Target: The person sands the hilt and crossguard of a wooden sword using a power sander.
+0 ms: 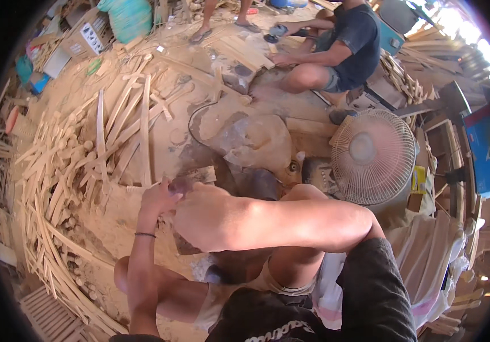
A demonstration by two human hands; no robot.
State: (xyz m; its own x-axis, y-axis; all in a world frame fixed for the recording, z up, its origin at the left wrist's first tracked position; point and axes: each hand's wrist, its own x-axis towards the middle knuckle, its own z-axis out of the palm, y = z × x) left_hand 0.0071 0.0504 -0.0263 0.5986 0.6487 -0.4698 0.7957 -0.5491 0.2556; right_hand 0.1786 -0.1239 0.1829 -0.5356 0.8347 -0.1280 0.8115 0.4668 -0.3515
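Observation:
My left hand (161, 199), with a dark band on its wrist, is closed in front of me beside my right hand. My right hand (204, 219) comes across from the right with its back toward the view, fingers curled in against the left. A small dark purplish thing (180, 186) shows between the two hands; its kind cannot be made out, and the hands cover most of it. Just beyond them lies a flat wooden piece (205, 174) on the dusty ground. My bent legs are spread on either side below my arms.
A round caged fan (372, 157) stands to the right. Piles of curved wooden strips (57, 194) and longer sticks (145, 131) lie left. Ahead, a seated person (342, 51) holds a dark power tool (276, 33) by some boards (245, 52). Another person's legs (208, 17) stand farther back.

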